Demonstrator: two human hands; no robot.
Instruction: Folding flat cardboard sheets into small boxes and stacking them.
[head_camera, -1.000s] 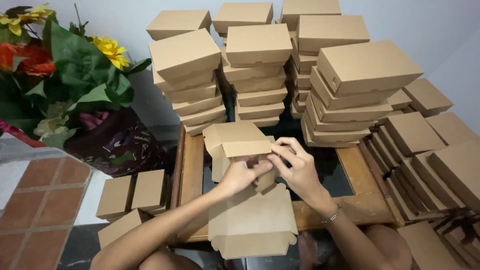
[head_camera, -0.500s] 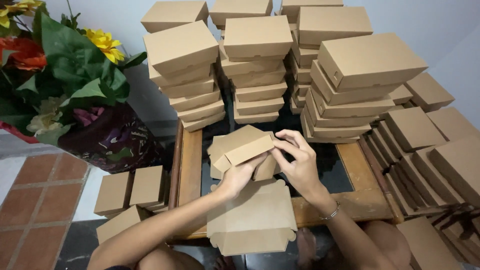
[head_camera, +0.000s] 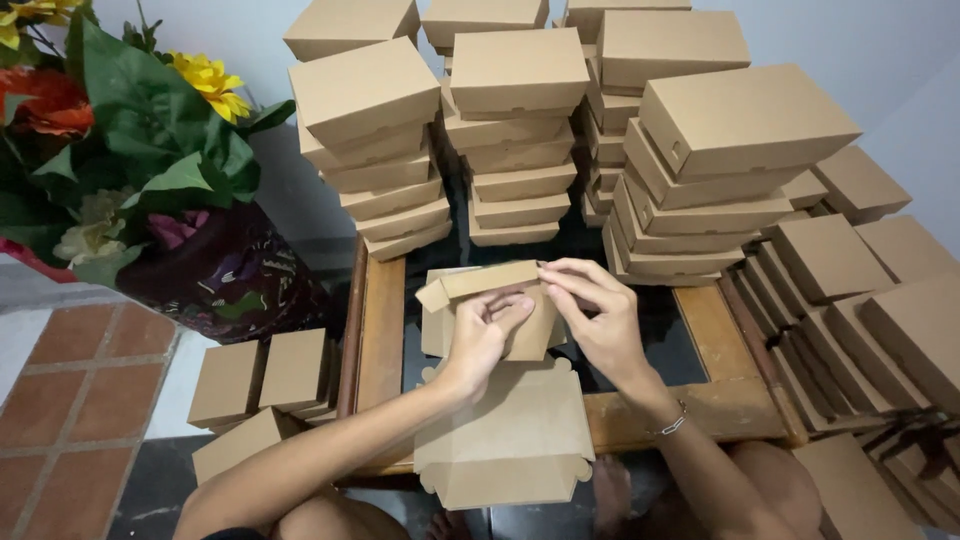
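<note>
- Folding a cardboard box (head_camera: 490, 310) at the middle of the surface (head_camera: 380, 330), both hands pinch it: left hand (head_camera: 480, 335) on its front wall, right hand (head_camera: 595, 310) on the top flap's corner.
- Judged step: closing flaps; next calls for tucking tabs squarely.
- At 6 o'clock lies an open flat blank (head_camera: 505, 440).
- From 11 to 3 o'clock rise stacks of shut boxes (head_camera: 520, 110); contents hidden.

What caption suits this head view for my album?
Both hands, left hand and right hand, fold a cardboard box before stacked boxes.
</note>
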